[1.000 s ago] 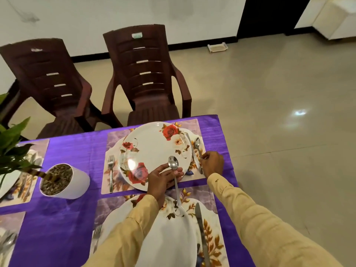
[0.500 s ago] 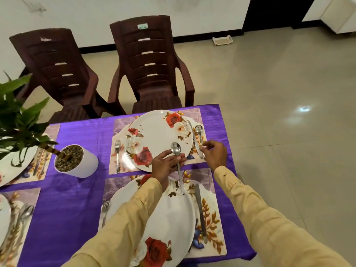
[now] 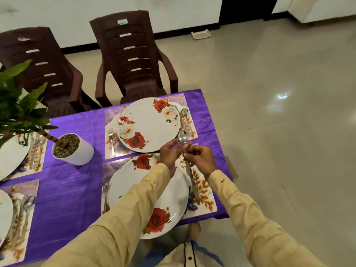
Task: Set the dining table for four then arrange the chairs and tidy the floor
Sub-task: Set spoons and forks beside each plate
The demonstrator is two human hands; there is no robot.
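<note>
A steel spoon (image 3: 183,138) is held upright over the near right place setting, bowl up. My left hand (image 3: 170,154) pinches its handle just under the bowl, and my right hand (image 3: 200,158) pinches the handle a little lower. Below them lie a rose-patterned plate (image 3: 134,189), a knife (image 3: 194,187) to its right and a fork (image 3: 105,195) to its left, on a floral placemat (image 3: 204,191). The far right setting has a plate (image 3: 148,124), a fork (image 3: 111,139), and a knife and spoon (image 3: 186,117) on its right.
A purple cloth (image 3: 71,182) covers the table. A white potted plant (image 3: 72,148) stands mid-table. Two more settings lie at the left edge. Two brown plastic chairs (image 3: 133,56) stand beyond the far side. A small white tray (image 3: 200,34) lies on the tiled floor by the wall.
My right hand left the far setting's cutlery and came back to take the spoon's handle beside my left hand. The view moved back and lower over the near setting.
</note>
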